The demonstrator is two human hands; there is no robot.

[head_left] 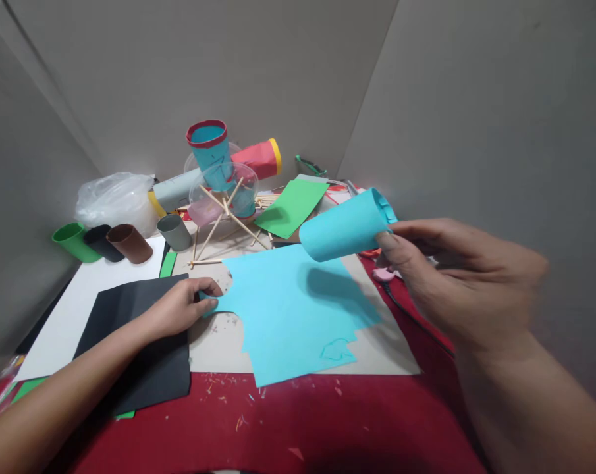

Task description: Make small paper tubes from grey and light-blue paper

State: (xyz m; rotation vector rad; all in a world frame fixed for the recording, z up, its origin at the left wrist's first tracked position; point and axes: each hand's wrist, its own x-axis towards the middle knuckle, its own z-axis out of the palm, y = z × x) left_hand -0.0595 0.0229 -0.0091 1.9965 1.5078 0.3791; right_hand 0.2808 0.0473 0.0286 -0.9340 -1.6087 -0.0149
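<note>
My right hand is raised above the table at the right and is closed on the end of a light blue paper tube, which lies sideways in the air. My left hand rests low at the left with its fingers pinched on the left corner of a cut light blue paper sheet. That sheet lies flat on a beige board. The left forearm crosses a black sheet.
A stick-and-paper-tube model with a clear dome stands at the back. Green, black, brown and grey tubes lie at the left. A green sheet, a plastic bag, white paper and a red tablecloth surround the work.
</note>
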